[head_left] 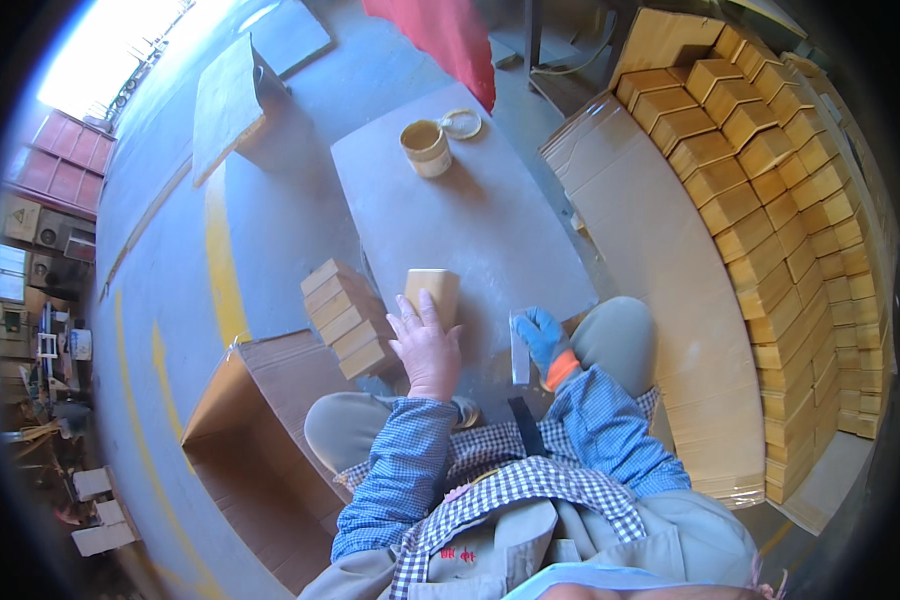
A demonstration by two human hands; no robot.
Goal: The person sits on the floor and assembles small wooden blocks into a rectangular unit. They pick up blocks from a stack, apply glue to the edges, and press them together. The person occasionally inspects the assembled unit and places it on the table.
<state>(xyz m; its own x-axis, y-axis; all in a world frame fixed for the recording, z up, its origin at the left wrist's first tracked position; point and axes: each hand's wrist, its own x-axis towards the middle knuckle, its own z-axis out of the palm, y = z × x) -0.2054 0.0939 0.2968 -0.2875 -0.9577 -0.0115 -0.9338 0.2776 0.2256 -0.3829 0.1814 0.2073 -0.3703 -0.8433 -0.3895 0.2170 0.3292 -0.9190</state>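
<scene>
My bare left hand [428, 345] lies over a pale wooden block [435, 283] at the near edge of a grey board, fingers along its left side and top, thumb by its right side. My right hand [542, 340], in a blue glove with an orange cuff, is closed around a long, flat, pale scraper [520, 352] that points toward me. The scraper is apart from the block. Left of the block, several similar wooden blocks [345, 315] are stacked on the floor. Farther away on the board stands a tan tub [426, 150], with its round lid [461, 124] beside it.
The grey board [490, 220] spans the space in front of my knees. An open cardboard box [270, 470] stands at my left. At right, a large carton [660, 270] holds many rows of wooden blocks [760, 230]. Red cloth [445, 45] hangs beyond the board.
</scene>
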